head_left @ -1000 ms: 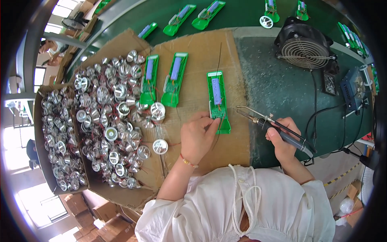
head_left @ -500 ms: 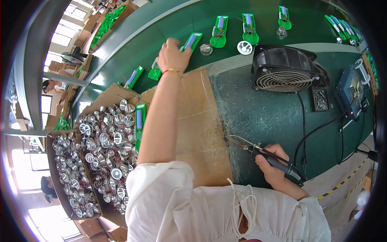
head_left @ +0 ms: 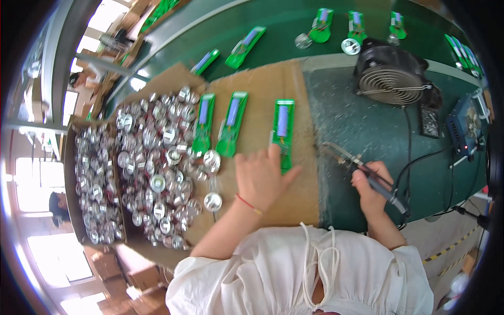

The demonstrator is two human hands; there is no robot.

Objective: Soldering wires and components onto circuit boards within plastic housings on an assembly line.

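My left hand (head_left: 261, 177) is over the cardboard sheet with its fingers apart, the index finger at the lower end of a green plastic housing (head_left: 283, 122). That housing carries a purple cylindrical cell and a small board, partly covered by my fingers. Two similar green housings (head_left: 231, 124) lie to its left. Small silver reflector lamps (head_left: 212, 201) rest beside my left wrist. My right hand (head_left: 371, 191) grips a black-handled soldering iron (head_left: 386, 193), with a thin metal tube along its front. The iron's tip points left, above the cardboard's right edge.
Cardboard boxes of silver reflector lamps (head_left: 152, 139) stand on the left. A black fan (head_left: 391, 79) with a round wire grille sits at the back right, near a blue soldering station (head_left: 462, 128). More green housings (head_left: 245, 47) lie along the green belt (head_left: 286, 29).
My left hand has come back from the belt to the cardboard, where a green housing now lies at its fingers. The view has shifted. My right hand still holds the soldering iron.
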